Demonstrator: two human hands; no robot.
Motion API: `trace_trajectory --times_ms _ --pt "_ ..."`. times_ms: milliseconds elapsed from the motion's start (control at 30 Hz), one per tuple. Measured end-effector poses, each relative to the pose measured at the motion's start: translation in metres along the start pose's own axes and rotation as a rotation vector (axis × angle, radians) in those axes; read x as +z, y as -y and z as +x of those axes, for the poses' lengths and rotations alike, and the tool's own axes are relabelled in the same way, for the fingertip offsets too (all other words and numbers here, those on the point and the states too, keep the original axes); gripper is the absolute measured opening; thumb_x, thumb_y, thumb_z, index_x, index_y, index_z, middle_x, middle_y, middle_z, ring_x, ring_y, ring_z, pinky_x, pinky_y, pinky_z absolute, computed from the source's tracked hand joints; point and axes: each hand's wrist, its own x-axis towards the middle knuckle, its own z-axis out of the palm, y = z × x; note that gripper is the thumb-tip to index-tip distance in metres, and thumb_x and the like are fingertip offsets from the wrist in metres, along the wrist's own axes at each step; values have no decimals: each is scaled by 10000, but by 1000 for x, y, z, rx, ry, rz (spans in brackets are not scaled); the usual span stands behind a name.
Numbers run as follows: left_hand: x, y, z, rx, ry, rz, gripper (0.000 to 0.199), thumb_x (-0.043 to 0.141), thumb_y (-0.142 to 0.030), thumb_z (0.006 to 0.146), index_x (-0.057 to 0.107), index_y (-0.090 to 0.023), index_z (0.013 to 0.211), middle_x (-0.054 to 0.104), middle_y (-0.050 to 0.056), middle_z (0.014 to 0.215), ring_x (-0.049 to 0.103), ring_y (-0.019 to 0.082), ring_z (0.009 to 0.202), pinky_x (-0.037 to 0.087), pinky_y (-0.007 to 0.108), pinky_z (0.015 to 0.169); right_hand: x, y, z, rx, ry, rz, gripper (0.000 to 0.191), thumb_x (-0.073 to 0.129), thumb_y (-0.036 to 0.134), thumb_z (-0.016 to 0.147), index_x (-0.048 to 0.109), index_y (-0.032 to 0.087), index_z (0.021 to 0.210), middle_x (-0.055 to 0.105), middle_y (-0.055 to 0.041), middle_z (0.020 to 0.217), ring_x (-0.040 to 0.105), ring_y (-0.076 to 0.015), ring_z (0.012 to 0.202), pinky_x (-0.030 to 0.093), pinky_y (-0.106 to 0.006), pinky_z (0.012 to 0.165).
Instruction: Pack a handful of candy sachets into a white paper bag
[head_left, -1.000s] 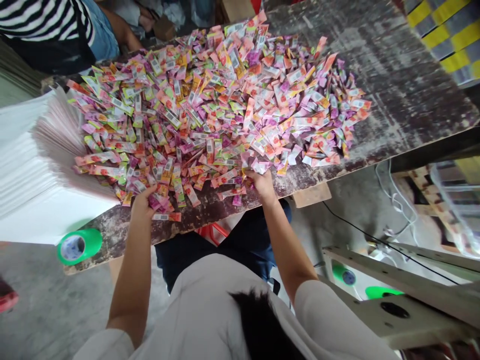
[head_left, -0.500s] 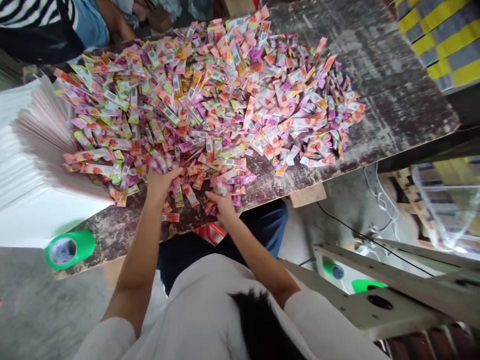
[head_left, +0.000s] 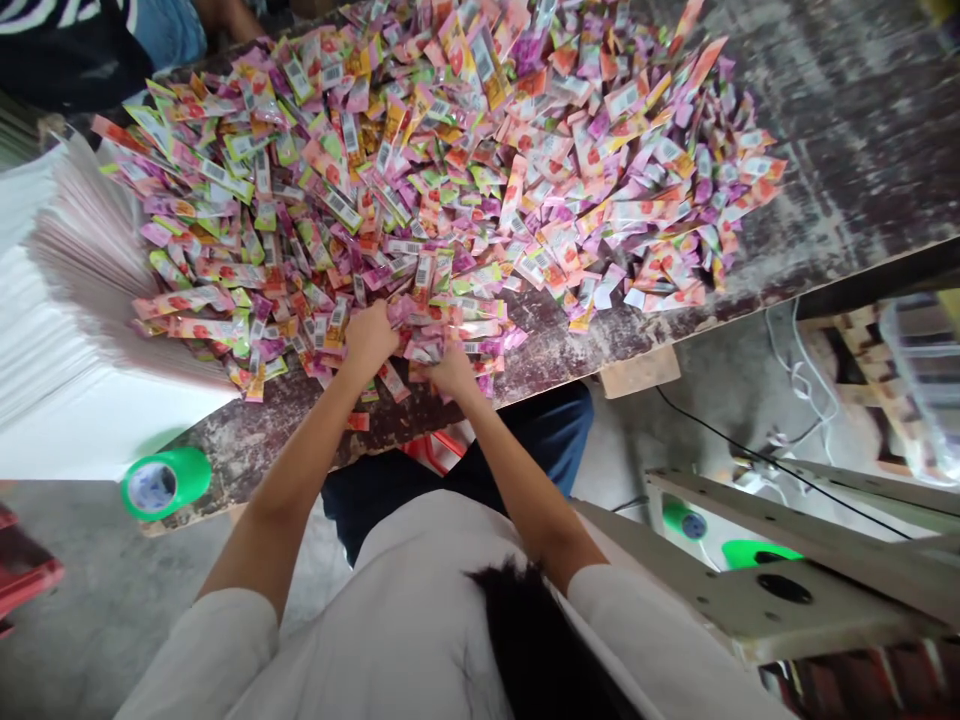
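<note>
Packets, loosely heaped, spread over the upper and middle part of the frame on a dark, worn table. Left hand and right hand both touch the heap's near edge, close to frame centre, the two near each other but apart; fingertips partly hidden among packets, cannot tell whether either is clamped on any. Green tape lies at lower left of frame, near a white stack at left edge.
</note>
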Motion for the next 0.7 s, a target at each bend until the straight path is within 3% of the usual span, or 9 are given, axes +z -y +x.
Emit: trace_trajectory --times_ms 133,267,400,533,700 --pt "5 8 -10 4 -12 -31 454 633 -340 816 563 -161 1227 691 151 1123 636 323 1089 471 379 894 -19 -21 -14 10 117 -179 393 776 363 719 596 185 1019 711 -107 1072 666 -285 1037 483 -318 833" --pt "19 -12 -7 59 -9 17 408 641 -324 824 577 -150 1187 680 180 1124 630 323 1096 465 375 901 -10 -14 -20 51 -33 -282 511 726 480 774 539 149 1116 699 -168 1079 661 -314 1040 484 -345 828" --pt "23 -22 -8 7 -44 41 294 530 -253 880 586 -133 1143 698 197 1040 661 319 1023 471 376 857 7 0 -23 90 -118 -307 513 692 382 807 477 139 1204 695 -179 1054 676 -313 987 494 -373 830" --pt "17 -2 -21 -24 -109 -16 336 556 -325 869 585 -155 1157 710 165 994 673 324 983 476 382 836 7 -10 -25 77 -85 -152 425 680 278 743 544 166 1130 702 -134 1042 672 -303 987 505 -370 824" --pt "17 15 -30 -68 -132 -149 445 638 -419 819 575 -154 1171 706 130 1027 663 307 1012 476 381 877 9 -39 -22 102 19 320 358 723 299 602 634 184 929 709 -21 889 671 -251 876 518 -358 802"
